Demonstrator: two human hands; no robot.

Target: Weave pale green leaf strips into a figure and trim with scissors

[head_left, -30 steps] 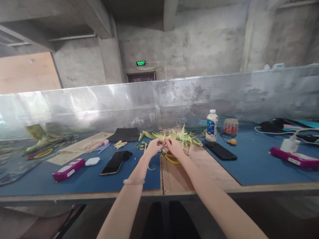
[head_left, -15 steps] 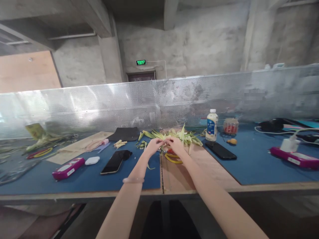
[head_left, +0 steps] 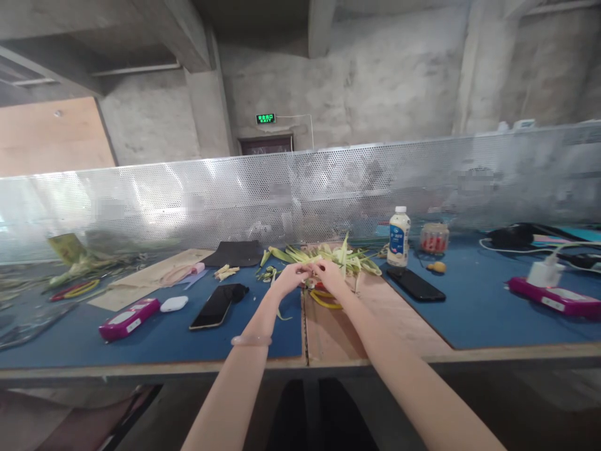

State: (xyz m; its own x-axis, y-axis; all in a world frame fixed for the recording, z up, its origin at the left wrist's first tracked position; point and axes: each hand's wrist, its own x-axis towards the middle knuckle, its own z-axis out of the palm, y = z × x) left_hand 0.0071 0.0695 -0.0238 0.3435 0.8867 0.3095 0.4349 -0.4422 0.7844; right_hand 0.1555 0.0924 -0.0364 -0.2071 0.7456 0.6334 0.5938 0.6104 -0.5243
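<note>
My left hand (head_left: 292,277) and my right hand (head_left: 327,275) meet at the middle of the table, fingertips pinched together. Whatever lies between them is too small and covered to name. Just behind them spreads a heap of pale green husk-like leaves (head_left: 364,258). Below my right hand, a yellow loop (head_left: 325,303) with a bit of red rests on the wooden strip (head_left: 338,335). Small green scraps (head_left: 267,274) lie left of my left hand. A translucent bangle (head_left: 251,341) circles my left wrist.
Left are a phone (head_left: 213,311), a white case (head_left: 174,304), a purple device (head_left: 129,318), yellowish pieces (head_left: 226,272) and brown paper (head_left: 141,282). Right stand a bottle (head_left: 398,238) and a jar (head_left: 434,238), beside a black phone (head_left: 417,285). A perforated metal panel (head_left: 211,200) runs behind.
Both hands stay in the same place, with only a slight shift of the fingers at the pinch. Nothing else on the table has visibly moved.
</note>
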